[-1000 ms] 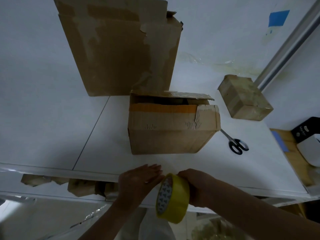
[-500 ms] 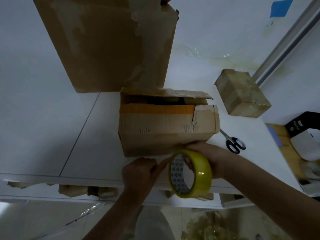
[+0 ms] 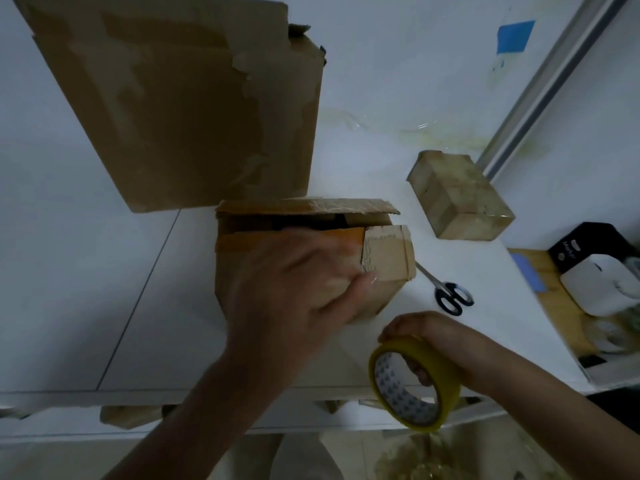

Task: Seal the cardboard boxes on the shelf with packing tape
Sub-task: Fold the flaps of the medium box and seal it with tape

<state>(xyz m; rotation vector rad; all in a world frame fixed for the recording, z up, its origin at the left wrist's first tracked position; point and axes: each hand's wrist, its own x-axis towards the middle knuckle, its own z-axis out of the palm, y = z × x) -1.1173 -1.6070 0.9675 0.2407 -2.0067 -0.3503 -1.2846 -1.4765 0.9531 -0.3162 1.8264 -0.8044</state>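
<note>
A worn cardboard box (image 3: 388, 252) stands in the middle of the white shelf (image 3: 104, 306), its top flaps slightly apart with a dark gap between them. My left hand (image 3: 294, 289) lies over the box's front flap, blurred, fingers spread across the orange strip and thumb toward the right corner. My right hand (image 3: 426, 344) grips a yellow roll of packing tape (image 3: 412, 382) near the shelf's front edge, right of the box, fingers through its core.
A large flattened cardboard box (image 3: 187, 109) leans against the wall behind. A small tape-wrapped box (image 3: 457, 195) sits at the right rear. Black-handled scissors (image 3: 446, 292) lie right of the middle box. A black and white container (image 3: 602, 271) stands at far right.
My left hand left the tape roll and rose onto the box's front flap. My right hand drew the roll back and down toward the shelf's front edge.
</note>
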